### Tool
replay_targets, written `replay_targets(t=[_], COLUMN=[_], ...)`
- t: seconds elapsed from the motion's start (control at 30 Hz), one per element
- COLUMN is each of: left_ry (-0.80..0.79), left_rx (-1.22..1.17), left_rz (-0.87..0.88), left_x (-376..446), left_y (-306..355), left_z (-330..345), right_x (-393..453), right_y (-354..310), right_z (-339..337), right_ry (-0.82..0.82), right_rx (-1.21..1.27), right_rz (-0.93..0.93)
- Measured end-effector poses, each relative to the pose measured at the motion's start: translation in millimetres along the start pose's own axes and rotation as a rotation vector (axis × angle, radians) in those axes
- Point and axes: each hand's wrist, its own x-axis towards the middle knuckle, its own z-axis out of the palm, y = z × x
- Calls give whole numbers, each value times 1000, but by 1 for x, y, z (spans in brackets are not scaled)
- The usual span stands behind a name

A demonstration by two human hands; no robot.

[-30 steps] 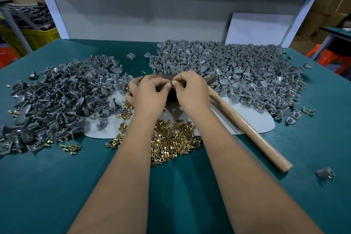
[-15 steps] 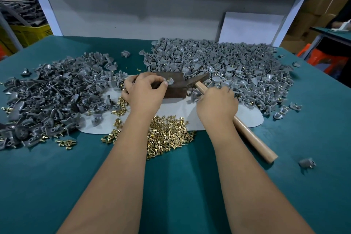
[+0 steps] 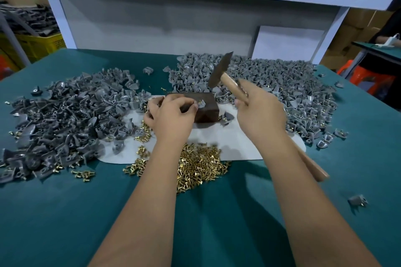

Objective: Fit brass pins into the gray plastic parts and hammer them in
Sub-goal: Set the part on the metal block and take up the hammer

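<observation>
My left hand [image 3: 171, 116] pinches a small gray plastic part [image 3: 201, 103] with a brass pin in it, holding it on top of a dark metal block [image 3: 206, 112]. My right hand [image 3: 259, 112] grips the wooden handle of a hammer [image 3: 221, 70]. The hammer's dark head is raised above and behind the block. A heap of loose brass pins [image 3: 195, 165] lies on the green table in front of the block. A pile of dark gray parts [image 3: 65, 119] covers the left side, and a pile of lighter gray parts [image 3: 271, 84] with pins in them covers the right.
A white sheet [image 3: 238, 147] lies under the block on the green table [image 3: 217, 212]. One stray gray part [image 3: 358, 200] sits near the right front. A white shelf frame [image 3: 152, 17] and a white board [image 3: 288, 45] stand behind the piles. A yellow crate [image 3: 36, 43] is off to the left.
My right hand has taken the hammer handle and lifted the head off the block into the air. My left hand stays at the block, holding the part there.
</observation>
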Motion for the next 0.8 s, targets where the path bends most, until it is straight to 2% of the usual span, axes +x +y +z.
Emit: replay_targets(t=[0.1,0.27,0.4,0.53,0.67,0.8], left_ry=[13,27,42,45,36,42], left_rx=[-46,-37,3,-36,-4,-27], left_rz=[-3,-27,-18,-20,-5,-15], left_x=[-1,-1,0,0,-1,0], left_y=[1,2,1,0,-1,-1], left_z=[0,0,0,2,0,2], right_x=[-6,-9,-10,-4,-7,-8], right_y=[-9,-16,-17,-19,-20,-18], right_z=[-8,-12,-7,-7,-1,2], right_ry=[-69,36,-69,52,-45,34], right_rx=[50,8,-119,-111,-204,-179], right_rz=[-103,-174,-204,-220,-254,-260])
